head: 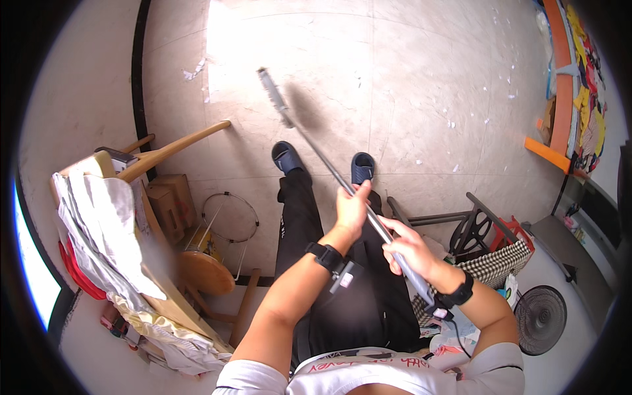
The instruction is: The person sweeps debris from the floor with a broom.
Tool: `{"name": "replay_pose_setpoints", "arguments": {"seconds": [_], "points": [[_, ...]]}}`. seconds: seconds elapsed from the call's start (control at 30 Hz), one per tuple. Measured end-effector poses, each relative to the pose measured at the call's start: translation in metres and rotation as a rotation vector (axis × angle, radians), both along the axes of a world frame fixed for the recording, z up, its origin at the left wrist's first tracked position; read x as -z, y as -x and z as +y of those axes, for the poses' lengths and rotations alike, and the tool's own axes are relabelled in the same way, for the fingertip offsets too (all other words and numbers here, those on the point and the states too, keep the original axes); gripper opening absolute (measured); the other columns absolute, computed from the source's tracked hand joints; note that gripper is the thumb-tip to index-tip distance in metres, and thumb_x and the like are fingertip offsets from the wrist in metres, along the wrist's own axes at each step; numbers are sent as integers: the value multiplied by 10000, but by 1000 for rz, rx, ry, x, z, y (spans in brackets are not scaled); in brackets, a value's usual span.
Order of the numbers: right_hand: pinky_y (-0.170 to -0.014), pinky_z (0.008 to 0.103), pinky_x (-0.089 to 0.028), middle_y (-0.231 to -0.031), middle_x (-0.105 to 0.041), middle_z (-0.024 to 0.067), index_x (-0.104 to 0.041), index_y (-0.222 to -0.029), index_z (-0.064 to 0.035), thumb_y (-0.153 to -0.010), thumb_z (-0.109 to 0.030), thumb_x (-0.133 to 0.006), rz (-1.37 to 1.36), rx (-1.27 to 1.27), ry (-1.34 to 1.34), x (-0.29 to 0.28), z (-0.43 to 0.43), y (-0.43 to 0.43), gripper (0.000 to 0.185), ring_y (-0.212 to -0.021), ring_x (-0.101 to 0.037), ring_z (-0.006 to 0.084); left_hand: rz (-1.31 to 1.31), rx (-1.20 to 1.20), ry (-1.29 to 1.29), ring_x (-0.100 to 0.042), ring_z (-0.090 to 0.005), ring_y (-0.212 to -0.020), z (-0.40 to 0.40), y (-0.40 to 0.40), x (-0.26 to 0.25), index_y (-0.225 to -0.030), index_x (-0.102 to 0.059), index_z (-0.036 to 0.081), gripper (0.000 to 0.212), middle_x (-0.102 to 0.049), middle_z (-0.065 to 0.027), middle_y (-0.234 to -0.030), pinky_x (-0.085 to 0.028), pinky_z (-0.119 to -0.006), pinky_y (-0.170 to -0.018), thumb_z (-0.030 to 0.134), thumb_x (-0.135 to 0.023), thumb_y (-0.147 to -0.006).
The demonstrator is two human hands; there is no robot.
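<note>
A long grey pole (321, 155) with a narrow bristled broom head (274, 98) runs diagonally from my right forearm up and left, its head over the floor beyond my feet. My left hand (352, 210) is closed around the middle of the pole. Lower down, near the thick end of the handle, my right hand (409, 244) holds it too, thumb lying along the pole. Whether the bristles touch the floor cannot be told. White paper scraps (194, 70) lie on the tiled floor at the upper left, and several small bits (450, 125) are scattered on the right.
A wooden table (177, 316) heaped with white cloths stands at the left, with a round wooden stool (206, 273) and cardboard boxes (170, 202) beside it. At the right are a metal frame (439, 217), a fan (540, 320) and an orange-edged bed (558, 74) with clothes.
</note>
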State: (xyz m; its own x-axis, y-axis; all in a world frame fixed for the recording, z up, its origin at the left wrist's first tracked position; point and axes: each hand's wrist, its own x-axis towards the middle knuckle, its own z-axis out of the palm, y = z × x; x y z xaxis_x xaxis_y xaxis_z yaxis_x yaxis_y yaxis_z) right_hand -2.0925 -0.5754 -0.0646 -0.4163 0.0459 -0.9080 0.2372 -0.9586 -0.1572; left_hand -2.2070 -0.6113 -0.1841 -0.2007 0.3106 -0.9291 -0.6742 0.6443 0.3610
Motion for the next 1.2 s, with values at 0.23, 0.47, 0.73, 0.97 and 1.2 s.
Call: {"name": "replay_pose_setpoints", "arguments": {"seconds": [0.23, 0.47, 0.73, 0.97, 1.2], "points": [[-447, 250, -444, -634, -503, 51, -404, -1077, -49, -883, -283, -431, 9, -511, -3, -15, 19, 128, 305, -502, -514, 112, 97, -30, -56, -407, -98, -474, -8, 157, 15, -833, -406, 114, 195, -442, -7, -607, -325, -232, -413, 167, -578, -758], [-392, 218, -374, -561, -445, 18, -436, -1036, -35, -919, -283, -329, 54, -424, -159, -28, 19, 220, 295, -413, -421, 81, -150, -348, -186, -390, -87, -448, 18, 247, -10, -763, -380, 88, 159, -419, 3, -549, -329, -237, -420, 8, -516, -739], [-349, 221, -326, -538, -403, 27, -385, -1208, -44, -931, -321, -252, 287, 103, 365, -19, 47, 275, 413, -368, -365, 101, -245, -706, -380, -353, -94, -398, 39, 305, -8, -592, -411, 103, 200, -398, 13, -486, -301, -244, -398, 33, -499, -756], [-362, 230, -328, -559, -455, 45, -448, -1130, -49, -925, -341, -262, 429, 130, 637, 40, 112, 316, 402, -382, -392, 114, 93, -551, -50, -382, -119, -422, 62, 347, 25, -671, -446, 88, 120, -436, -4, -546, -349, -269, -420, 105, -531, -755], [-388, 231, -355, -571, -517, 74, -480, -683, -44, -847, -355, -466, 187, -205, 505, 142, 145, 389, 351, -422, -449, 125, 248, -410, 352, -434, -133, -442, 77, 397, 96, -713, -464, 24, 255, -467, -40, -581, -345, -280, -388, 247, -550, -801]]}}
